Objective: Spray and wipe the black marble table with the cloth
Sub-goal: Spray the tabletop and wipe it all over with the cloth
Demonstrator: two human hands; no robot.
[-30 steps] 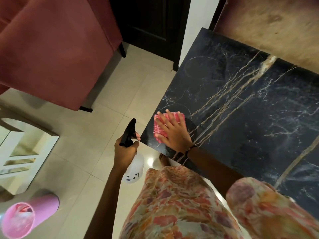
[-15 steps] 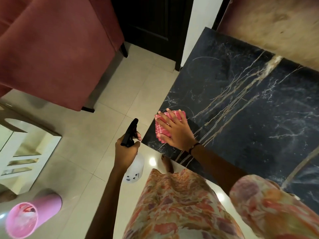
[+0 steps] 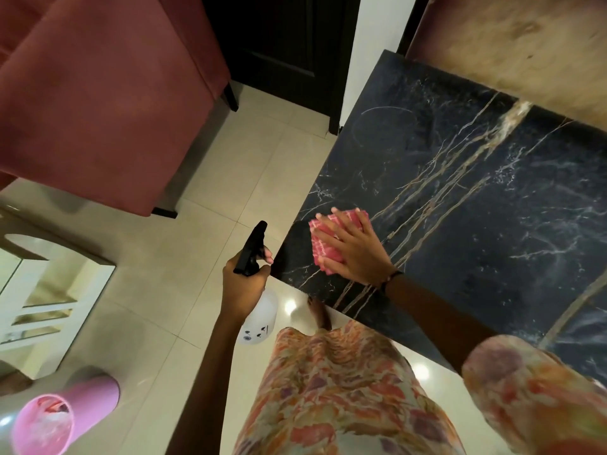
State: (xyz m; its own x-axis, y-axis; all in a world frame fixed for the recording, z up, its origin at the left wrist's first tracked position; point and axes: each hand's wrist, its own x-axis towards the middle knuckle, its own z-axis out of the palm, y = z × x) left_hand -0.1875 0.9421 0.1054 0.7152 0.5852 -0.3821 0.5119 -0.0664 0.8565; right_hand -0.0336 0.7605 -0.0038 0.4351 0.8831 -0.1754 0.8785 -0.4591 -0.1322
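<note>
The black marble table [image 3: 492,224] with gold and white veins fills the right half of the view. My right hand [image 3: 356,249] lies flat, fingers spread, pressing a folded pink checked cloth [image 3: 323,246] onto the table near its left corner. My left hand [image 3: 244,280] is off the table's edge, over the floor, gripping a white spray bottle [image 3: 259,323] by its black trigger head [image 3: 251,249], nozzle pointing away from me.
A red upholstered chair [image 3: 98,103] stands at the upper left on the cream tiled floor [image 3: 210,205]. A pink bin [image 3: 59,418] sits at the lower left beside a white shelf unit [image 3: 42,290]. A dark door [image 3: 289,44] is behind. A beige surface [image 3: 525,44] borders the table's far side.
My right hand and the cloth have slid slightly along the table near its corner. My left hand with the spray bottle has stayed about where it was.
</note>
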